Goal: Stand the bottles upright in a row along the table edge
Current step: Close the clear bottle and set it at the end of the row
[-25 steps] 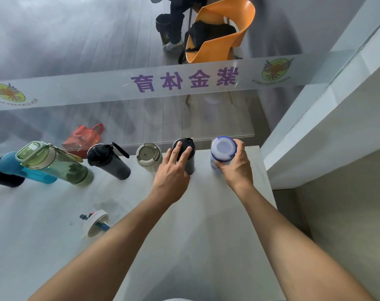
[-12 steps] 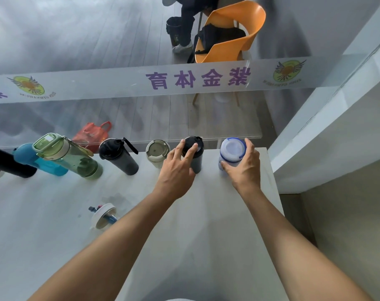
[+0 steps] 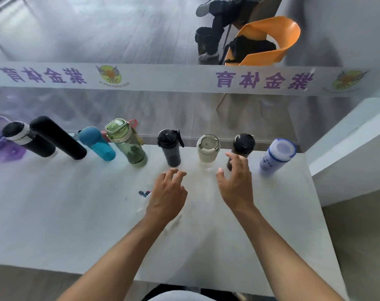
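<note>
Several bottles stand upright in a row along the far edge of the white table [image 3: 54, 213]: a blue-capped white bottle [image 3: 277, 156] at the right, a dark bottle [image 3: 242, 145], a cream cup [image 3: 208, 148], a black bottle with a strap [image 3: 170, 148], a green bottle [image 3: 128, 142], a blue bottle [image 3: 96, 143] and two black bottles [image 3: 56, 137] [image 3: 26, 139]. My left hand [image 3: 167, 198] hovers empty over a small lying bottle, whose blue tip [image 3: 144, 193] shows. My right hand [image 3: 237, 183] is empty, fingers spread, just before the dark bottle.
A glass partition with a lettered band [image 3: 184, 79] rises right behind the table's far edge. Beyond it are an orange chair [image 3: 269, 42] and a seated person's legs. A white ledge [image 3: 347, 153] borders the table on the right. A purple thing [image 3: 0, 146] sits far left.
Both hands have let go of the dark bottle and the white bottle and drawn back toward me. The view has swung left, which shows more bottles in the row.
</note>
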Demonstrator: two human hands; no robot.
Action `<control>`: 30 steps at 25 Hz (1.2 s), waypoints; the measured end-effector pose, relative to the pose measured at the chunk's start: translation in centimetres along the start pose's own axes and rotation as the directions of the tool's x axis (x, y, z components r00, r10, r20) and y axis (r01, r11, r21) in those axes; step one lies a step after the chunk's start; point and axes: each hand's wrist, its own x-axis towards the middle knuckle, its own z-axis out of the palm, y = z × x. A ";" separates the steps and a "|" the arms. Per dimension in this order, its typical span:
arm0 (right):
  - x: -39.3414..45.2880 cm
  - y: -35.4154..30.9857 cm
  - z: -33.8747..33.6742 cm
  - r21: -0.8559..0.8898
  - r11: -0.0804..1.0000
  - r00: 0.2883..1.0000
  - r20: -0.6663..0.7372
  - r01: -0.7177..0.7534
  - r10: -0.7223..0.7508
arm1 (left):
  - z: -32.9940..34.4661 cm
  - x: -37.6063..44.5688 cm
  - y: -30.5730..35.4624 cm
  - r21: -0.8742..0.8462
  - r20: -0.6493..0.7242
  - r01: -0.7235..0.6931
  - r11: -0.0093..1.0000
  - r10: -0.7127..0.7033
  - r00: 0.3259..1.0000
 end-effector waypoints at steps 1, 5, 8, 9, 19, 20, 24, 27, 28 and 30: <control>-1.1 -1.2 1.4 -0.008 1.000 0.999 0.048 0.000 0.000 | 0.0 -1.2 -1.9 0.009 0.070 0.075 0.997 -0.075 0.995; -4.4 -5.5 6.7 -0.054 0.998 0.965 0.261 0.025 -0.010 | 0.4 -5.4 -8.8 0.005 0.238 0.248 0.969 -0.242 0.941; -5.7 -7.6 9.8 -0.101 0.995 0.894 0.445 -0.016 0.059 | 0.7 -7.4 -11.4 -0.021 0.308 0.338 0.941 -0.316 0.897; -6.0 -8.0 10.9 -0.133 0.991 0.861 0.502 -0.021 0.086 | 1.0 -7.9 -12.0 -0.029 0.339 0.384 0.923 -0.352 0.872; -6.0 -7.9 17.3 -0.274 0.958 0.608 0.747 -0.088 0.270 | 2.8 -7.3 -12.6 -0.481 0.733 0.861 0.166 -0.463 0.498; -6.0 -8.0 17.2 -0.239 0.964 0.624 0.738 -0.116 0.258 | 3.0 -7.3 -12.7 -0.497 0.731 0.855 0.152 -0.457 0.506; -5.8 -8.5 15.2 -0.069 0.977 0.711 0.676 -0.200 0.194 | 2.5 -7.5 -12.6 -0.581 0.652 0.780 0.235 -0.439 0.618; -6.1 -8.6 13.0 -0.039 0.965 0.728 0.649 -0.258 0.221 | 0.9 -7.1 -11.5 -0.651 0.565 0.679 0.340 -0.381 0.732; -6.3 -8.6 12.4 -0.047 0.960 0.731 0.639 -0.276 0.242 | 0.5 -7.0 -11.0 -0.649 0.546 0.652 0.393 -0.357 0.758; -7.1 -8.2 11.0 -0.046 0.948 0.744 0.609 -0.314 0.276 | -0.4 -7.1 -9.6 -0.637 0.519 0.587 0.500 -0.285 0.806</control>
